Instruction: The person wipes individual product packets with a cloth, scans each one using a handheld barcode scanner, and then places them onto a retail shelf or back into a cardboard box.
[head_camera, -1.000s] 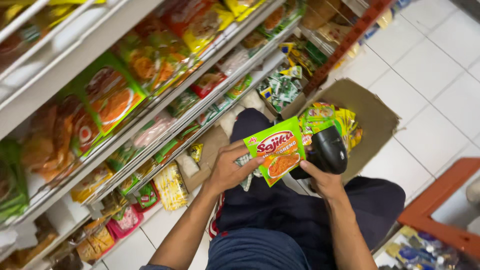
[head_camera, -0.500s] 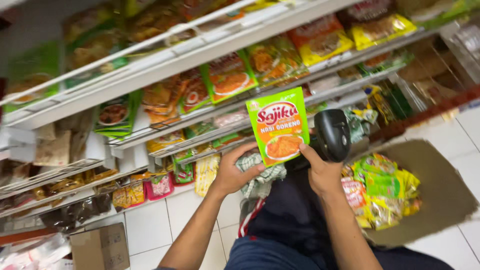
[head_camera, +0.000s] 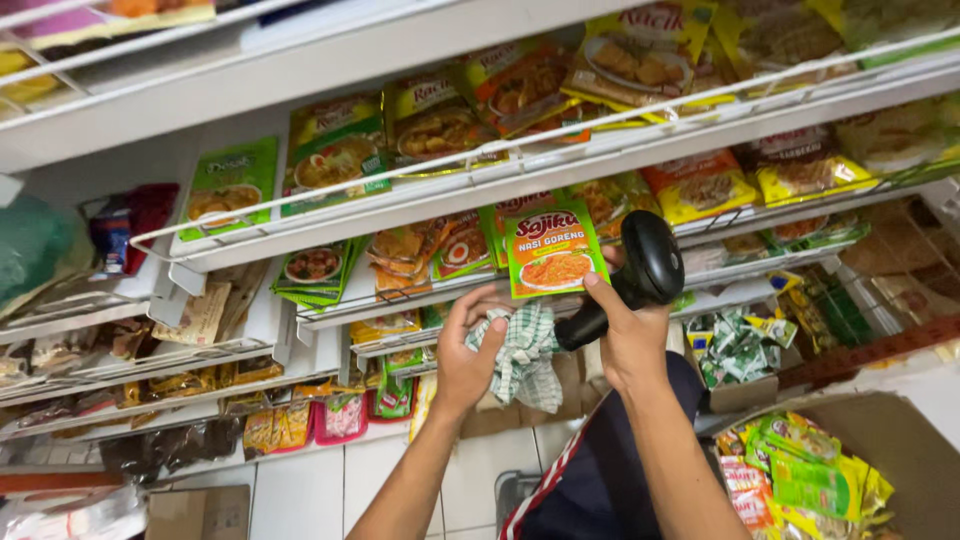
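My right hand (head_camera: 630, 340) grips a black handheld scanner (head_camera: 648, 268) and pinches the lower corner of a green seasoning sachet (head_camera: 555, 250) with its fingertips. The sachet stands upright in front of a wire-fronted shelf row (head_camera: 600, 300) of similar sachets. Just left and below, my left hand (head_camera: 465, 365) is closed on a green-and-white checked cloth (head_camera: 522, 362) that hangs down. It is off the sachet.
White shelves (head_camera: 420, 205) packed with seasoning packets fill the upper view. An open cardboard box (head_camera: 900, 450) of green and yellow packets sits at the lower right. A small brown box (head_camera: 200, 512) lies on the white tile floor (head_camera: 300, 495) at the lower left.
The view swung from the floor box up to the shelves. The sachet rose to the shelf row. My left hand let go of it and keeps only the cloth.
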